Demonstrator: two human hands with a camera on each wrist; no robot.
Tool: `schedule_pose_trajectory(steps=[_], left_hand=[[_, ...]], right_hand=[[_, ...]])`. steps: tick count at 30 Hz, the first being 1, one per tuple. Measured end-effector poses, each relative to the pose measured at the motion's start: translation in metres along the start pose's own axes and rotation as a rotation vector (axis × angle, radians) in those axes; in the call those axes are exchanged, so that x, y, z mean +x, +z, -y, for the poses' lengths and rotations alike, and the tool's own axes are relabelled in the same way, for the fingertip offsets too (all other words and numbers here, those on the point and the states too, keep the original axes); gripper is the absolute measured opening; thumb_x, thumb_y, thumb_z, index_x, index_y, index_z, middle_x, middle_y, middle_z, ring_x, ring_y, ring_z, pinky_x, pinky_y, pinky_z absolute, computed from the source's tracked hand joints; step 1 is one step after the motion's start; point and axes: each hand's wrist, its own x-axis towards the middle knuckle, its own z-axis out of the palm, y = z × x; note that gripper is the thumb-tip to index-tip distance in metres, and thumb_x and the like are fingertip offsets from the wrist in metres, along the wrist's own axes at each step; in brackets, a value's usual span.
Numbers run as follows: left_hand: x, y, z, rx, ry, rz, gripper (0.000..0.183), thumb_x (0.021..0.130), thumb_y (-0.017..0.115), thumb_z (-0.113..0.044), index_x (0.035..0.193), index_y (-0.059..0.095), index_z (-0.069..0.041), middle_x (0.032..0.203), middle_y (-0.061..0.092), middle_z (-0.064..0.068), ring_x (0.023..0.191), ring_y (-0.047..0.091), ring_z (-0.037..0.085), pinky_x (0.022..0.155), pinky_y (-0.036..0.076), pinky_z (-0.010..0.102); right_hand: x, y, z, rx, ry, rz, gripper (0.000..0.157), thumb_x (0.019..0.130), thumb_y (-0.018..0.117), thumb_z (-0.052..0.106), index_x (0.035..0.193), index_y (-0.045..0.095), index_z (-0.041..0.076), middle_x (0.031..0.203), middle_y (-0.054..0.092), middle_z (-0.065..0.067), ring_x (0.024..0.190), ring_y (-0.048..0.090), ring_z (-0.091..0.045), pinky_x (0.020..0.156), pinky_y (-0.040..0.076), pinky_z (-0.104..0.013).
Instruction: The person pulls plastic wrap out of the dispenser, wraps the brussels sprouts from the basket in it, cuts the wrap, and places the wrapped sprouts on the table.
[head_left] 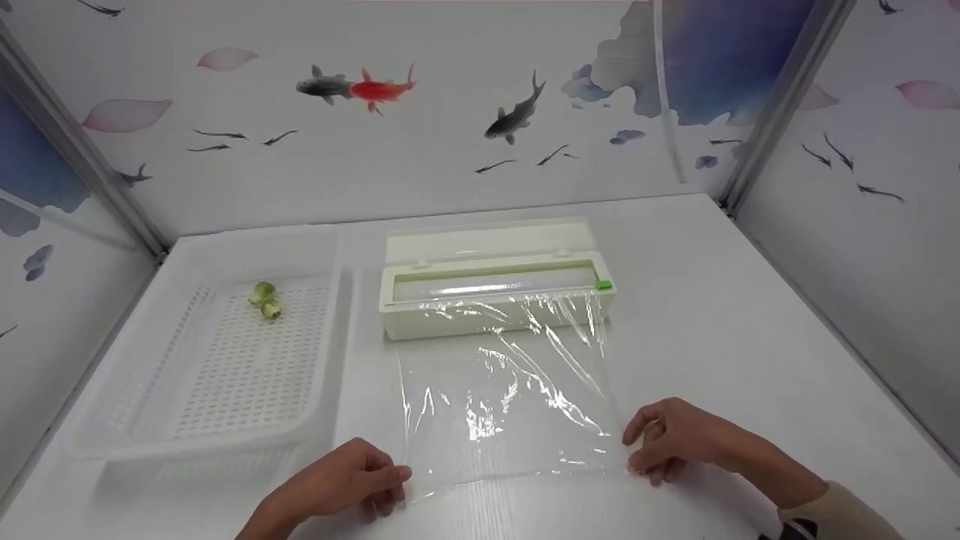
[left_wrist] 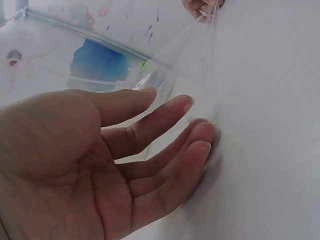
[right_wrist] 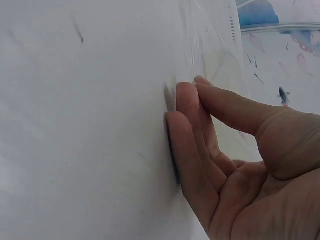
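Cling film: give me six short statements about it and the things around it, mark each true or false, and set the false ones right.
1. The cling film runs out over the near edge of the box. True.
2. The lid is shut over the roll. False: the lid is swung open at the far side.
3. The right hand is at the near right corner of the cling film. True.
4. The basket stands to the right of the box in the head view. False: the basket is on the left.
5. Small green pieces lie inside the basket. True.
6. The green tab sits at the left end of the box. False: it is at the right end.
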Motion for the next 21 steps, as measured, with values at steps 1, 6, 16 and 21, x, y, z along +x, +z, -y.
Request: schedule_pose_trajectory(steps=[1,6,16,21], left_hand=[[0.000,0.000,-0.001,-0.019,-0.003,-0.023,0.039,0.101,0.060,-0.029,0.084,0.071,0.005,0.075,0.072,0.010,0.064,0.063,0.010,0.058,0.055,0.022],[0.007,-0.001,-0.007,-0.097,-0.068,-0.189,0.038,0.103,0.055,-0.031,0.099,0.063,0.007,0.088,0.071,0.008,0.074,0.067,0.013,0.064,0.060,0.029],[0.031,0.001,-0.019,-0.158,-0.075,-0.487,0.036,0.105,0.053,-0.025,0.124,0.055,0.005,0.108,0.066,0.019,0.086,0.068,0.021,0.072,0.063,0.037],[0.025,-0.003,-0.040,-0.094,-0.035,-0.525,0.034,0.104,0.055,-0.022,0.126,0.055,0.003,0.114,0.065,0.021,0.093,0.069,0.025,0.074,0.063,0.037]], right_hand=[[0.000,0.000,0.000,-0.006,-0.009,0.007,0.034,0.085,0.079,0.019,0.108,0.065,-0.002,0.076,0.074,-0.007,0.061,0.069,-0.012,0.058,0.059,-0.024],[0.000,-0.001,0.003,-0.022,-0.025,0.017,0.028,0.085,0.080,0.020,0.102,0.069,0.000,0.076,0.074,-0.005,0.060,0.069,-0.012,0.057,0.058,-0.024],[0.002,-0.001,0.002,-0.044,-0.028,0.018,0.027,0.084,0.080,0.022,0.100,0.070,0.003,0.078,0.075,-0.005,0.060,0.069,-0.011,0.056,0.057,-0.023],[0.001,-0.001,0.000,-0.037,-0.020,0.017,0.026,0.085,0.080,0.023,0.100,0.070,0.003,0.077,0.074,-0.005,0.060,0.069,-0.011,0.057,0.057,-0.023]])
